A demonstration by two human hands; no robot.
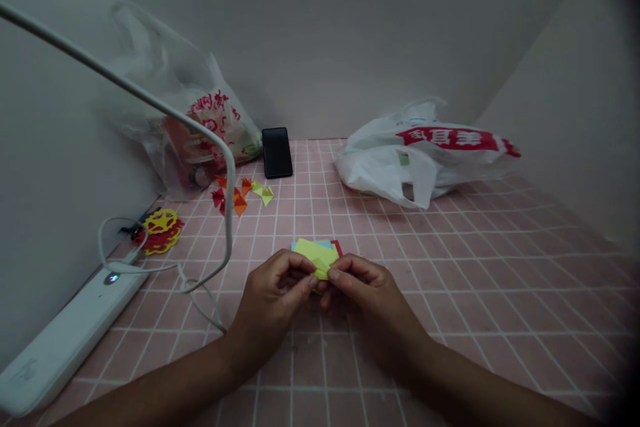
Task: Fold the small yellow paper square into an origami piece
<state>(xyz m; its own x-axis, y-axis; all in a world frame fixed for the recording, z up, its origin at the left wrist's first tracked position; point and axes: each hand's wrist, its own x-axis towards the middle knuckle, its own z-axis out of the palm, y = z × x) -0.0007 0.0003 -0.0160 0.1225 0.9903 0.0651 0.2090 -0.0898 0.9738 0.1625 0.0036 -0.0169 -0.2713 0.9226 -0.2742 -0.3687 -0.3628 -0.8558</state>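
Note:
My left hand (273,293) and my right hand (367,287) meet over the pink tiled tabletop (450,293), both pinching a small folded piece of yellow paper (321,268) between thumbs and fingertips. Just behind the hands lies a small stack of coloured paper squares (316,250), yellow on top with blue and red edges showing. Several small folded paper pieces (241,195) in red, orange and yellow lie farther back on the left.
A white lamp base (65,340) with a bent arm (150,103) and cord stands at the left. Red and yellow paper cut-outs (160,230) lie beside it. A black phone (277,152), a clear plastic bag (195,127) and a white plastic bag (420,153) sit at the back.

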